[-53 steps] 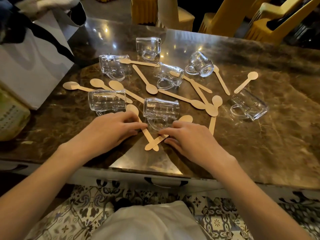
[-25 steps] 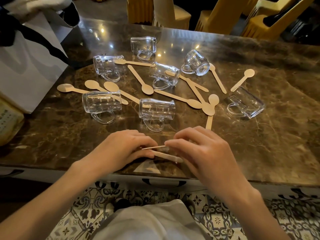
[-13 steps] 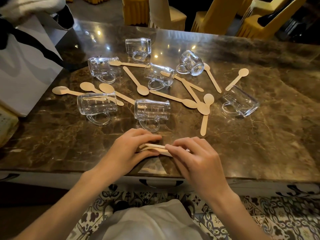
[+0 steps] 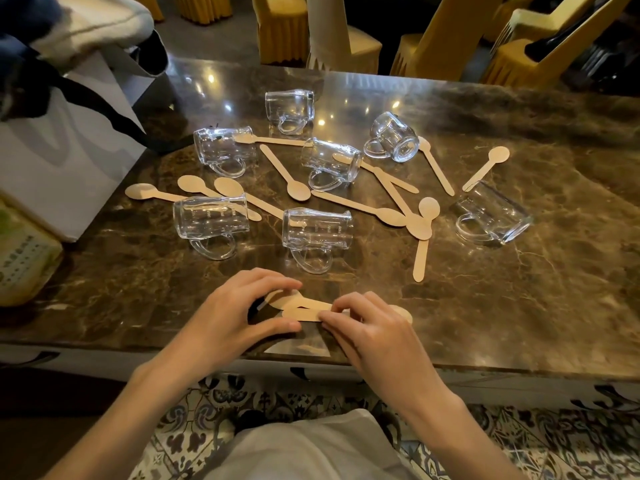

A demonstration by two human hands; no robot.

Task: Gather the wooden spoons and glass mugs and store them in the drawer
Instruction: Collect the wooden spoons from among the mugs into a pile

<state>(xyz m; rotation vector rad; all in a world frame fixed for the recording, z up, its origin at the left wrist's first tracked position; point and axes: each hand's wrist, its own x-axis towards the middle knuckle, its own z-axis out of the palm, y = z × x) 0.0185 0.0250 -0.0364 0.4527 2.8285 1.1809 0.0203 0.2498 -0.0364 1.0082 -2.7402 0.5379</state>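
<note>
Two wooden spoons (image 4: 300, 308) lie stacked near the front edge of the dark marble table (image 4: 519, 306). My left hand (image 4: 235, 313) pinches their left ends, and my right hand (image 4: 370, 327) pinches the right part, a spoon bowl showing just past its knuckles. Several glass mugs lie on their sides behind, the nearest mug (image 4: 317, 232) just beyond my fingers, another mug (image 4: 211, 220) to its left. Several more wooden spoons are scattered among them, one spoon (image 4: 424, 237) pointing toward me. A drawer handle (image 4: 313, 374) shows under the table edge.
A grey paper bag (image 4: 62, 150) with black straps stands at the table's left, a pale green package (image 4: 24, 258) in front of it. Yellow-covered chairs (image 4: 450, 32) stand beyond the far edge. Patterned floor tiles lie below.
My hands drew two crossed spoons toward the front edge and brought them together into one stack. The mugs and other spoons have stayed put.
</note>
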